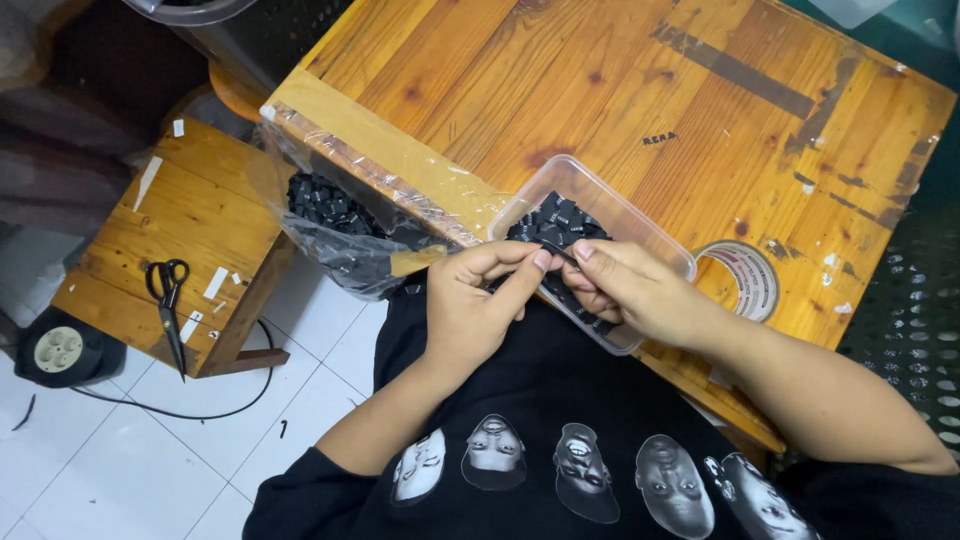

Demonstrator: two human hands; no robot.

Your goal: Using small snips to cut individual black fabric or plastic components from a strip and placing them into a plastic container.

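Your left hand and right hand meet at the fingertips over the near edge of the clear rectangular plastic tub. Both are pinching one small flat black piece, thumb and forefinger pressed together on it from either side; its exact shape is too small to tell. The tub holds more small black pieces and sits at the front edge of the worn orange-brown wooden table, partly overhanging toward your lap.

Risks, as judgement:
- The tub overhangs the edge. A push from your right wrist could tip it and spill the pieces onto your dark shirt, where black parts would be hard to find.
- The piece is held only by the fingertips, so a slip would drop it to the floor.
- The crinkled clear plastic bag of black pieces sags off the table's left corner; a snag could pull it down.

Surface: the tabletop is scratched, with old tape marks. A roll of clear tape lies just to the right of the tub.

Room: white tiled floor. A low wooden stool to the left carries black-handled scissors; a round cable reel sits beside it.
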